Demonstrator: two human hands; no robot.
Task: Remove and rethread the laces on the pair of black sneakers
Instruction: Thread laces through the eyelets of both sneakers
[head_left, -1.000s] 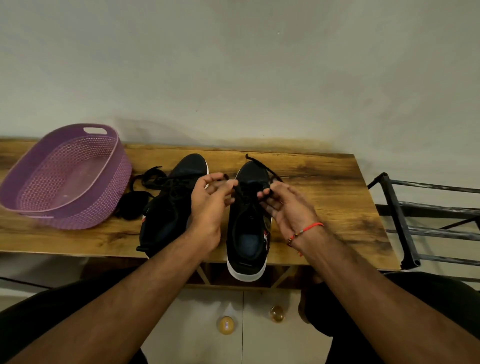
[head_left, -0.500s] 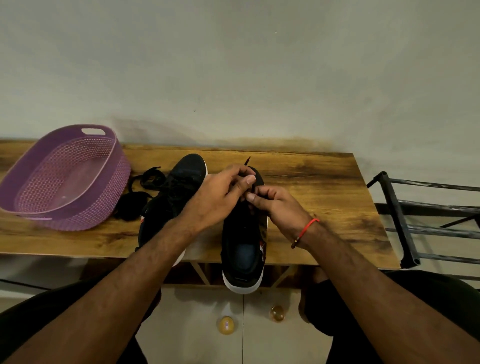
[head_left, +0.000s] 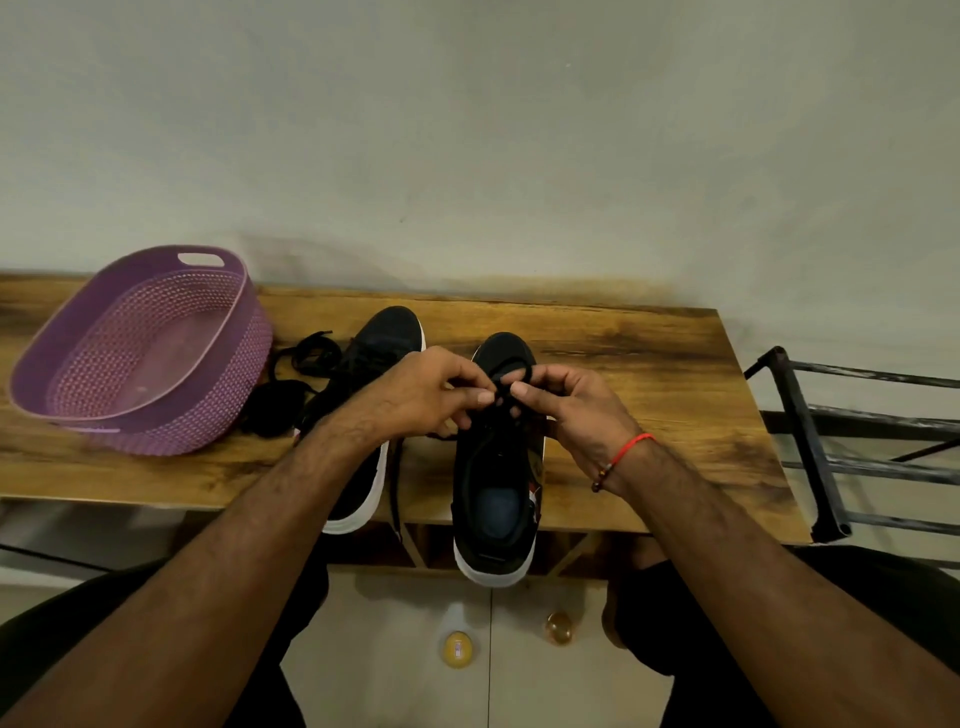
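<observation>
We've got the right sneaker (head_left: 496, 467) on the bench (head_left: 649, 395), heel hanging off the near edge. Both hands, left hand (head_left: 426, 395) and right hand (head_left: 566, 405), pinch its lace (head_left: 511, 371) between curled fingers. Other sneaker (head_left: 376, 353) sits just left, near the purple basket (head_left: 140, 353).
</observation>
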